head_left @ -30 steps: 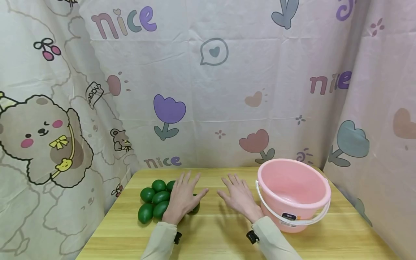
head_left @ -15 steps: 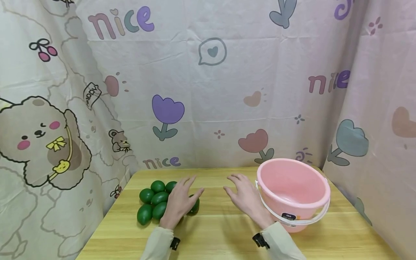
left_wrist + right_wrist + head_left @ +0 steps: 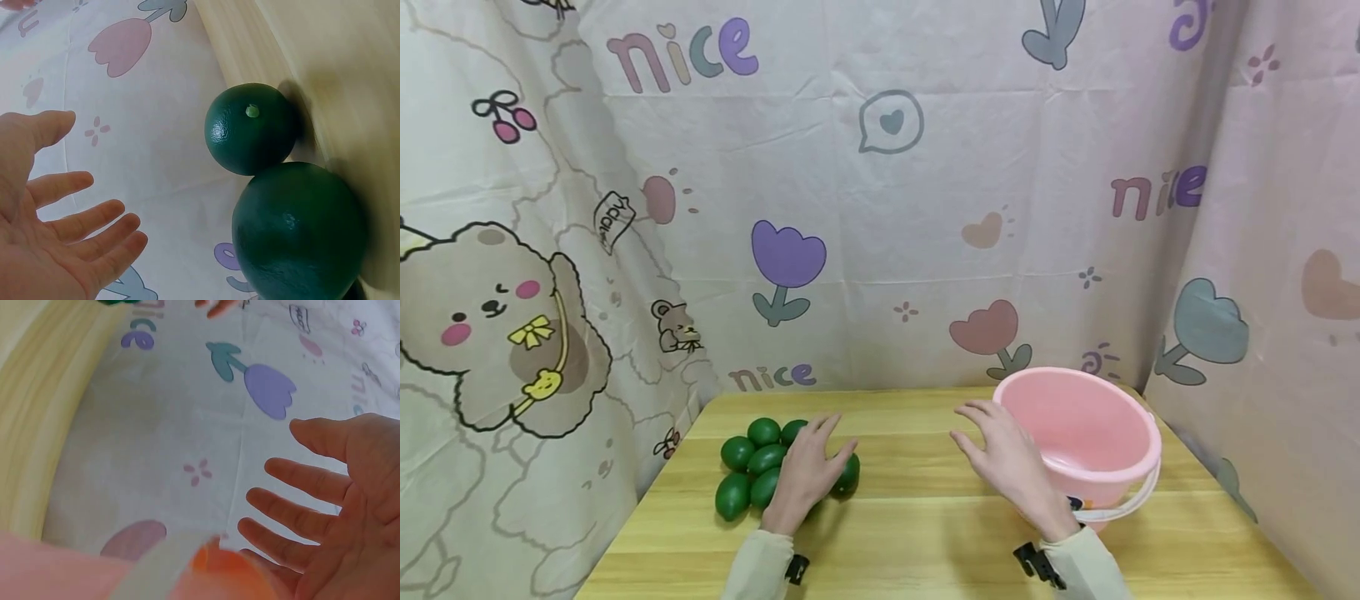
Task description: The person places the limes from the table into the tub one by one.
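The right hand [image 3: 1011, 458] has moved outward and overlaps the bucket [image 3: 1090, 417] near the right edge of the desk [image 3: 910, 533]; work seems split between bucket and green fruit [image 3: 767, 460], which lies toward the left edge. Versus 1 second ago, the left hand [image 3: 808, 471] has shifted slightly leftward. Both hands are loosely spread, gripping nothing.

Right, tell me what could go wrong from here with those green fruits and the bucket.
The green fruits lie loose and packed close on the table, so a nudge from the left hand might set several rolling.

The white handle of the pink bucket hangs down on the near side, close to the right hand, and could snag the sleeve.
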Tool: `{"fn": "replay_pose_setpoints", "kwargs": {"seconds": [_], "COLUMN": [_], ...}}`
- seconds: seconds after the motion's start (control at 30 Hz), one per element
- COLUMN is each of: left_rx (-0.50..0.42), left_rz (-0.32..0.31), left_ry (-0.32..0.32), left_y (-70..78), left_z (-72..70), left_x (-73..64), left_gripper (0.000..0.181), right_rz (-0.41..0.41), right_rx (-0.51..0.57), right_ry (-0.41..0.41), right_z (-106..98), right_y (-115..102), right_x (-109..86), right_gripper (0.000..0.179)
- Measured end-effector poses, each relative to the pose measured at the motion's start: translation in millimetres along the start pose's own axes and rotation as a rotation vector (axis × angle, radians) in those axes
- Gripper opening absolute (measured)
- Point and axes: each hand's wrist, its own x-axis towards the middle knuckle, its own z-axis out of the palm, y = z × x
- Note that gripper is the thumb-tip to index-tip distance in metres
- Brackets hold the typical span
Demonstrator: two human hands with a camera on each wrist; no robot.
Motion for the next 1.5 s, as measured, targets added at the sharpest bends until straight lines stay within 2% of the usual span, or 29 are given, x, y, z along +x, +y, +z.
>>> {"fn": "replay_pose_setpoints", "kwargs": {"seconds": [0.4, 0.63, 0.83, 1.1, 1.27, 1.5], "left_rx": [-0.027, -0.057, -0.070, -0.049, -0.050, -0.045], "left_rz": [-0.023, -0.070, -0.089, -0.100, -0.134, -0.105], "left_ry": [-0.018, -0.030, -0.046, -0.056, -0.078, -0.063], "left_y": [-1.5, -7.1, -11.2, -17.5, -22.4, -26.6], "left_z": [-1.6, -1.1, 0.1, -2.6, -2.2, 2.8], "left_x": [-3.9, -5.8, -9.2, -10.8, -13.2, -13.6], "left_gripper": [0.057, 0.057, 0.057, 0.058, 0.059, 0.059], "right_rz": [0.126, 0.152, 0.195, 0.233, 0.225, 0.151], "right_rx": [0.022, -0.019, -0.026, -0.082, -0.035, 0.032], "right_ry": [-0.039, -0.050, -0.011, 0.114, 0.109, 0.153], "right_z": [-34, -54, -68, -81, -89, -92], "right_y": [30, 49, 68, 100, 122, 142], "right_x": [-11.6, -23.3, -34.6, -44.5, -58.2, -74.8], "right_gripper": [0.038, 0.036, 0.037, 0.036, 0.042, 0.028]}}
